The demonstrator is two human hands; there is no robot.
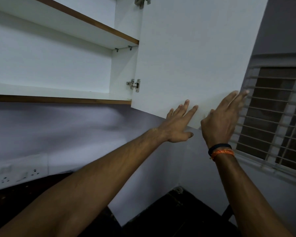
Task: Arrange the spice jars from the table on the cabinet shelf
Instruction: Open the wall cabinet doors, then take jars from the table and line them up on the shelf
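L hand (pixel 176 127) & R hand (pixel 220 120), fingers spread, flat on open cabinet door (pixel 186 57); cabinet shelf (pixel 58 93) at left.

Cabinet door (pixel 191 53): plain white. Upper shelf (pixel 92 29) and lower shelf (pixel 58 94): white faces, brown wood-tone front edging. Hinges (pixel 134 85): silver metal. Wall (pixel 75 130) below cabinet: pale lilac-grey. Socket plate (pixel 19 173), near left: white. Window grille (pixel 272 113), right: pale grey bars over dark brown. Right wrist: black band (pixel 219 146) beside orange thread (pixel 222 153). Countertop (pixel 169 218): black.
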